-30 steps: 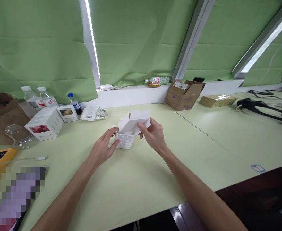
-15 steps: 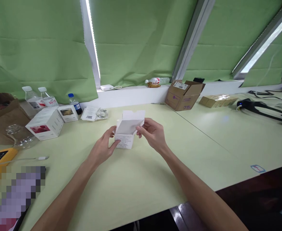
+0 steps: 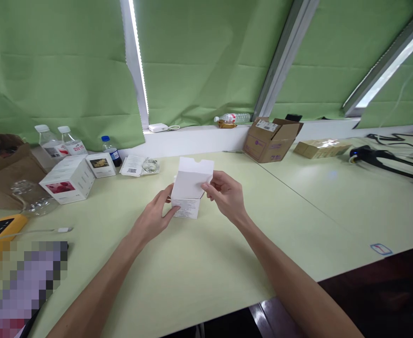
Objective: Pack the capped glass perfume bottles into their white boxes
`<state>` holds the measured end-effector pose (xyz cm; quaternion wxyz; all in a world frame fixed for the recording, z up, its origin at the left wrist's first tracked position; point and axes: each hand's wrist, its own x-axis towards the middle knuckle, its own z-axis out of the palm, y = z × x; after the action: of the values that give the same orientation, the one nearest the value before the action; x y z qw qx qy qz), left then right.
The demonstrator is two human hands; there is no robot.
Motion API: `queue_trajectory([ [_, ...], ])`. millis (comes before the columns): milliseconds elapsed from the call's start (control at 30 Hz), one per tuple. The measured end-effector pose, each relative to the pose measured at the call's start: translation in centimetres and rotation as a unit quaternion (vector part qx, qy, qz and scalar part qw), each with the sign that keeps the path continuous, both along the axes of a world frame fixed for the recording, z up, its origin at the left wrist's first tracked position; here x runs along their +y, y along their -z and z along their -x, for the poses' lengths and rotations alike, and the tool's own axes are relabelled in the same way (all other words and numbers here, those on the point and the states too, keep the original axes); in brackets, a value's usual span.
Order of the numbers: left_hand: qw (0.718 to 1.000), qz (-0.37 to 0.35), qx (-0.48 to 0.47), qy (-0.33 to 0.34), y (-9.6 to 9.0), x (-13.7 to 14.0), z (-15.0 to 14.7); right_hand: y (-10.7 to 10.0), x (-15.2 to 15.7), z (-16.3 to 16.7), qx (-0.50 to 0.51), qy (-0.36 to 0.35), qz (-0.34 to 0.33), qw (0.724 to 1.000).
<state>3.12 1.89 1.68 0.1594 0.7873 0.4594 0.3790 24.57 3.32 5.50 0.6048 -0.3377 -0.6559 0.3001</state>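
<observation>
A small white cardboard box [image 3: 187, 209] with fine print on its near face is between my two hands over the table. Its white lid flap [image 3: 192, 179], notched at the far edge, stands raised. My left hand [image 3: 154, 211] grips the box's left side, the thumb on the printed face and the fingers behind. At the right, my right hand [image 3: 227, 195] pinches the flap's edge between thumb and curled fingers. The inside of the box is hidden behind the flap.
To the left are white picture boxes [image 3: 68, 180], a clear plastic jar [image 3: 33, 199], water bottles [image 3: 49, 141], a blue-capped bottle [image 3: 111, 151] and a yellow device [image 3: 3, 226]. An open carton [image 3: 271, 140] and a black headset-like frame [image 3: 385, 159] are toward the right.
The flap has tipped more upright, its face now turned toward me. My right hand stays on its edge. The whole view has shifted slightly.
</observation>
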Motion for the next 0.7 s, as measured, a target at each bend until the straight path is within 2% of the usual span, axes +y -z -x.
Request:
queue_trajectory([
  [467, 0.999, -0.026, 0.041, -0.008, 0.42, -0.09, -0.21, 0.22, -0.31, 0.49, -0.065, 0.069, -0.012, 0.995],
  [700, 0.999, -0.030, 0.040, 0.006, 0.38, -0.24, -0.37, 0.26, -0.18, 0.39, -0.072, 0.054, -0.017, 0.996],
])
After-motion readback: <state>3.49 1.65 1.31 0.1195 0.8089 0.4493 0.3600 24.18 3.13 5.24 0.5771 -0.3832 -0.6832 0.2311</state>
